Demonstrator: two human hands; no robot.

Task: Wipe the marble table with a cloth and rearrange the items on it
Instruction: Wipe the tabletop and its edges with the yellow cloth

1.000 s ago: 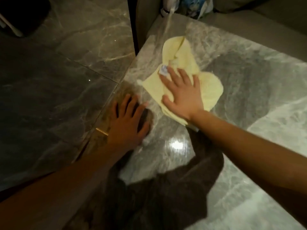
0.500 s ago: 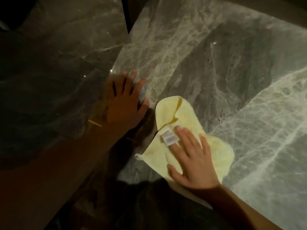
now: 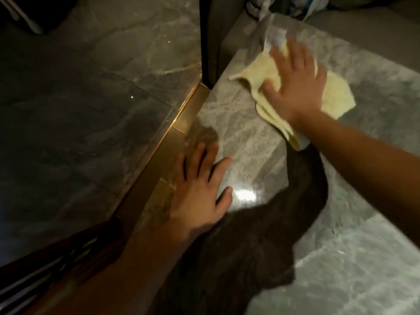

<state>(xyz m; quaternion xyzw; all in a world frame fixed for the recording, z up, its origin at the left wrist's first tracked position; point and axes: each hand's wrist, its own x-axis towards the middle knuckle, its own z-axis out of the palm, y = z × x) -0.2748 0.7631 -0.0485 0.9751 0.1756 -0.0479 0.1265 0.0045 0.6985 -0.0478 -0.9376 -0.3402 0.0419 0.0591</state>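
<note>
A pale yellow cloth [image 3: 336, 96] lies spread on the grey marble table [image 3: 363, 258] near its far left corner. My right hand [image 3: 297, 87] presses flat on the cloth with fingers spread, covering its middle. My left hand [image 3: 202, 192] rests palm down, fingers apart, on the table's left edge, holding nothing. A dark shadow of my body covers the near part of the table.
A gold metal trim [image 3: 179, 123] runs along the table's left edge. Left of it lies a dark marble floor [image 3: 79, 110]. Beyond the far corner sit a white plastic bag [image 3: 302, 5] and a grey sofa edge [image 3: 375, 26].
My right hand has pushed the cloth away from me, from near my left hand up to the far left corner. The left hand stays planted at the table's edge.
</note>
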